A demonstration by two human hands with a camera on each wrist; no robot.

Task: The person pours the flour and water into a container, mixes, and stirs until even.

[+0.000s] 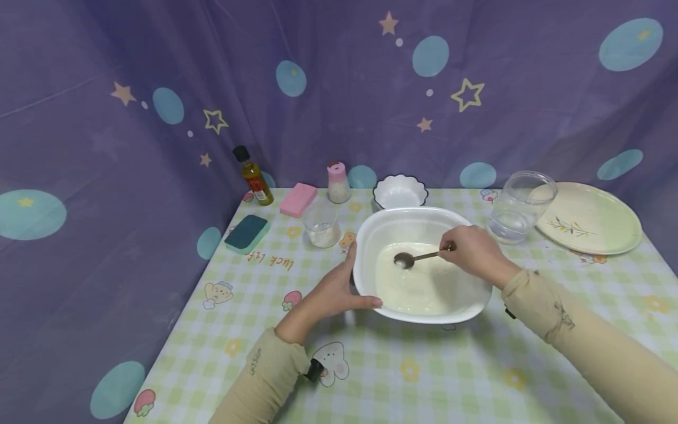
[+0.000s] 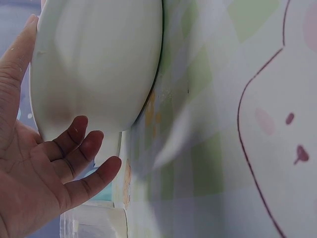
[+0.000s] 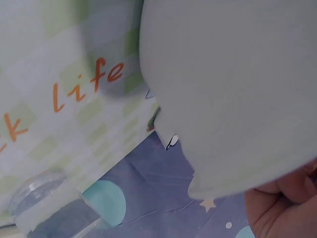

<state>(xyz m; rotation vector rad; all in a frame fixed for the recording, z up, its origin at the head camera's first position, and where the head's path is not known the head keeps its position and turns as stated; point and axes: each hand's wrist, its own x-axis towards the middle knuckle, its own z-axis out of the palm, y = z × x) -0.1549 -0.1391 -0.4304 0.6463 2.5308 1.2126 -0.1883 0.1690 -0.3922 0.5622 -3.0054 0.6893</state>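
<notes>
A white basin (image 1: pixel 365 235) stands mid-table with pale, milky liquid (image 1: pixel 413 294) in its bottom. My left hand (image 1: pixel 331 288) is spread against the basin's left side, its thumb on the rim near the front corner and its index finger along the wall. The left wrist view shows the other fingers (image 2: pixel 91 186) splayed by the outer wall. Over the basin, my right hand (image 1: pixel 474 253) pinches the handle of a small metal spoon (image 1: pixel 404 260); the spoon's bowl is low at the liquid. In the right wrist view the basin's wall hides the spoon.
Behind the basin are a scalloped white bowl (image 1: pixel 401 191) and a pink-topped shaker (image 1: pixel 338 184). Leftward stand a clear cup (image 1: pixel 321 224), pink sponge (image 1: pixel 298 199), green sponge (image 1: pixel 247 234) and oil bottle (image 1: pixel 256 179). A glass pitcher (image 1: pixel 516 212) and plate (image 1: pixel 593 215) sit right.
</notes>
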